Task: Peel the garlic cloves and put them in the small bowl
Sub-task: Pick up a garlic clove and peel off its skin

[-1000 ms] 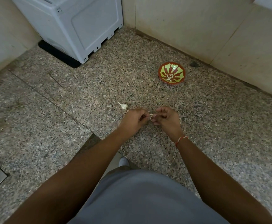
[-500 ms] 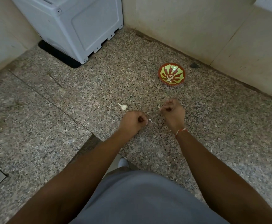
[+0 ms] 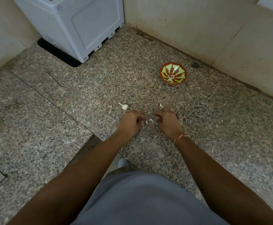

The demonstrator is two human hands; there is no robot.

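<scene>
Garlic clove (image 3: pixel 150 120) sits pinched between curled left hand (image 3: pixel 131 122) and curled right hand (image 3: pixel 166 121), both arms outstretched.

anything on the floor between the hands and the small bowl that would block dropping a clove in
Nothing visible blocks it. Between the right hand and the small bowl lies bare speckled floor, with only a small white scrap just beyond the knuckles. The garlic piece sits off to the left.

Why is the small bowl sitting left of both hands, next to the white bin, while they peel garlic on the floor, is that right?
Not quite. In the head view the small bowl sits ahead and to the right, near the wall, well away from the white bin. The left hand and right hand do peel garlic low over the floor.
</scene>
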